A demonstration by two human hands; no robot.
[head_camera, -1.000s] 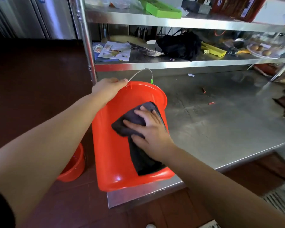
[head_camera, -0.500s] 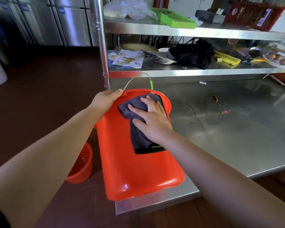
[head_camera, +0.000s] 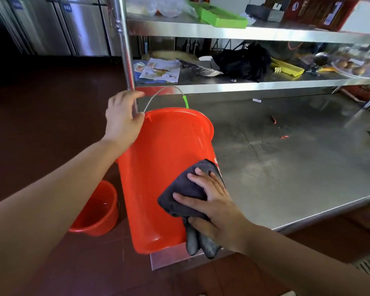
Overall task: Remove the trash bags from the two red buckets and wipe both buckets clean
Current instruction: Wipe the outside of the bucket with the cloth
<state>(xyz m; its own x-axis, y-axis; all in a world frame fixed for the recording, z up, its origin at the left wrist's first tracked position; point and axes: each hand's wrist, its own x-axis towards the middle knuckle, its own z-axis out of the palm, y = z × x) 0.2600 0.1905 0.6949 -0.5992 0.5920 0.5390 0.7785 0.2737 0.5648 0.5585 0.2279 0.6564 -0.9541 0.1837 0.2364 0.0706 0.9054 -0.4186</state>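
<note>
A tall red bucket (head_camera: 156, 174) leans tilted on the near left corner of the steel table (head_camera: 286, 167), its mouth facing away from me. Its wire handle with a green grip (head_camera: 186, 101) stands up behind the rim. My left hand (head_camera: 123, 118) holds the rim at the left, fingers loosely curled over the edge. My right hand (head_camera: 212, 206) presses a dark grey cloth (head_camera: 186, 191) flat against the bucket's right lower side, with the cloth's end hanging below my palm. A second, smaller red bucket (head_camera: 96, 210) stands on the floor to the left, with a little water in it.
Two steel shelves (head_camera: 244, 85) rise behind the table, holding papers, a black bag (head_camera: 246, 63), a green box (head_camera: 220, 17) and yellow items. A shelf post (head_camera: 126, 50) stands just behind my left hand. Small red scraps (head_camera: 273, 119) lie on the tabletop. Dark red floor spreads left.
My right hand slid the cloth from the bucket's upper side near the rim down to its lower right side. My left hand loosened its hold at the rim, and the view shifted.
</note>
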